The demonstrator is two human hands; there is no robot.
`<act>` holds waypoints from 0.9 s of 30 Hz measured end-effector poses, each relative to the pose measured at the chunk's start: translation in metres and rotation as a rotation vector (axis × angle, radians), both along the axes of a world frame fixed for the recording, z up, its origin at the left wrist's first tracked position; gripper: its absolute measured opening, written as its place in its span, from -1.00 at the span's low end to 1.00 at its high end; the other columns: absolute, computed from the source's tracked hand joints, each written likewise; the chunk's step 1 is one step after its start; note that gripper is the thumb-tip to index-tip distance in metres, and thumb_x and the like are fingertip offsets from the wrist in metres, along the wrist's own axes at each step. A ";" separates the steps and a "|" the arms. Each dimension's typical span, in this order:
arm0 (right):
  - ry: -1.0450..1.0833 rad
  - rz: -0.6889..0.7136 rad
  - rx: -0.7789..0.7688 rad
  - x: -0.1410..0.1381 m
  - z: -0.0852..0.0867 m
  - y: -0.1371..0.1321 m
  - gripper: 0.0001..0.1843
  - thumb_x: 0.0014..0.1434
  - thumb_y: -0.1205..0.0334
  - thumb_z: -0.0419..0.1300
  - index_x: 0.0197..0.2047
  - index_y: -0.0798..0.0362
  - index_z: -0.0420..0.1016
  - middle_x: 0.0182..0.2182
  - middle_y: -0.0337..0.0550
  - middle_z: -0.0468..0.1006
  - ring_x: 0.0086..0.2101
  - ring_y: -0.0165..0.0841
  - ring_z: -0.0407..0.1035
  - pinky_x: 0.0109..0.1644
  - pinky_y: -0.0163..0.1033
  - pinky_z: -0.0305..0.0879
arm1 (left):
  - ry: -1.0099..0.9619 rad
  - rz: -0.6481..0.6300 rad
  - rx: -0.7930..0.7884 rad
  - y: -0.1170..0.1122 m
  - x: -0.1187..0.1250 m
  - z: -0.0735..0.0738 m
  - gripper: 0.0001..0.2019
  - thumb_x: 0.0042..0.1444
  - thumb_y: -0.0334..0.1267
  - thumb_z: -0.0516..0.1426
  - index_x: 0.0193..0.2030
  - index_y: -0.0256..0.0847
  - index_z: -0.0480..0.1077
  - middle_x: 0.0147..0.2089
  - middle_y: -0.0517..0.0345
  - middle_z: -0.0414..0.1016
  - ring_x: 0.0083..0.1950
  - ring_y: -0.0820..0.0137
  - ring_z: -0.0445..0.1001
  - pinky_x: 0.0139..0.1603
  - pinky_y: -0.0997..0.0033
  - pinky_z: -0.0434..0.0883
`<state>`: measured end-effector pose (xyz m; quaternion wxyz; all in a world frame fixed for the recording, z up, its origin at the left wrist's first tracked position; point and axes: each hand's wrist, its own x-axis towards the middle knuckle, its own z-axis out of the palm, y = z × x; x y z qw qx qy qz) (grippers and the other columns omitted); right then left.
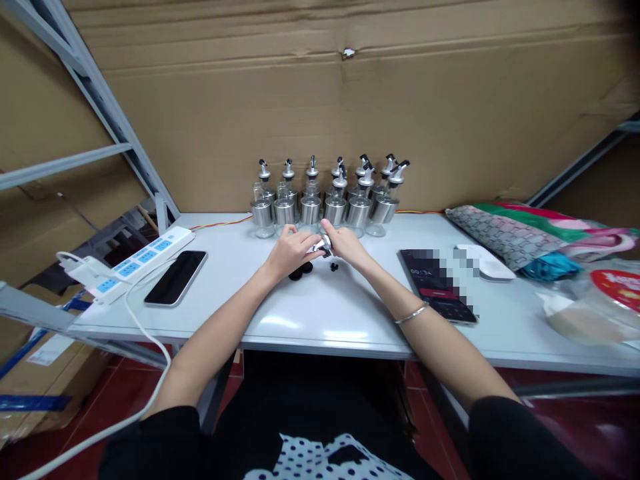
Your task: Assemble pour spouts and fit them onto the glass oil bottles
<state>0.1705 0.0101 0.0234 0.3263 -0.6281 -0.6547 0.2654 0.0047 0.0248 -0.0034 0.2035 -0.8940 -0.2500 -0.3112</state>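
My left hand [290, 252] and my right hand [346, 244] meet over the white table [320, 313], fingers pinched together on a small silver and black pourer cap [323, 246]. Under the left hand lie black round pieces [301, 270], and a tiny black piece [334, 267] sits beside the right wrist. Just behind the hands stands a group of several glass oil bottles [327, 200] with steel sleeves and pourer tops. My right wrist wears a thin metal bangle [411, 313].
A white power strip [135, 261] and a dark phone [177, 277] lie on the left. A second phone [439, 285], a white mouse [485, 261], patterned cloth [515, 233] and plastic bags [595, 307] fill the right. Cardboard [350, 100] backs the table.
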 end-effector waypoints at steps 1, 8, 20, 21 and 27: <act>0.000 0.001 -0.008 0.000 0.000 0.000 -0.28 0.26 -0.18 -0.17 -0.81 0.03 0.13 -0.80 -0.21 0.21 -0.60 -0.42 0.17 -0.37 -0.31 0.07 | 0.012 0.009 0.001 0.000 0.000 0.000 -0.70 0.29 -0.06 -0.06 -0.18 -0.23 0.34 -0.36 0.16 0.52 -0.34 0.41 0.44 -0.13 0.30 0.12; 0.060 -0.018 0.040 -0.001 -0.004 0.002 -0.35 0.21 -0.15 -0.13 -0.79 0.04 0.12 -0.80 -0.25 0.15 -0.61 -0.45 0.10 -0.43 -0.31 0.02 | -0.042 0.031 -0.120 -0.002 0.003 -0.003 -0.65 0.28 -0.02 -0.07 -0.24 -0.26 0.36 -0.38 0.13 0.52 -0.34 0.40 0.44 -0.10 0.28 0.13; 0.111 0.004 0.423 -0.004 -0.007 -0.004 -0.40 0.14 -0.25 -0.18 -0.70 0.04 -0.02 -0.71 -0.29 0.03 -0.60 -0.50 -0.02 -0.49 -0.32 -0.10 | -0.463 -0.120 -0.674 -0.016 0.018 -0.003 -0.66 0.30 -0.06 -0.15 -0.29 -0.24 0.28 -0.38 0.15 0.36 -0.34 0.43 0.31 -0.25 0.43 0.22; 0.100 -0.007 0.458 -0.004 -0.006 -0.006 -0.40 0.15 -0.24 -0.18 -0.70 0.04 -0.03 -0.72 -0.29 0.03 -0.61 -0.50 -0.02 -0.49 -0.31 -0.11 | -0.511 -0.155 -0.754 -0.016 0.019 -0.001 -0.66 0.29 -0.04 -0.14 -0.31 -0.23 0.28 -0.40 0.18 0.33 -0.35 0.45 0.28 -0.28 0.45 0.21; 0.116 -0.050 0.641 -0.008 -0.005 -0.014 -0.44 0.22 -0.08 -0.14 -0.71 0.04 -0.01 -0.75 -0.31 0.05 -0.65 -0.52 0.00 -0.50 -0.32 -0.09 | -0.739 -0.427 -1.242 -0.011 0.020 0.011 -0.56 0.06 0.16 0.07 -0.44 -0.24 0.22 -0.56 0.32 0.07 -0.54 0.57 0.01 -0.52 0.52 -0.02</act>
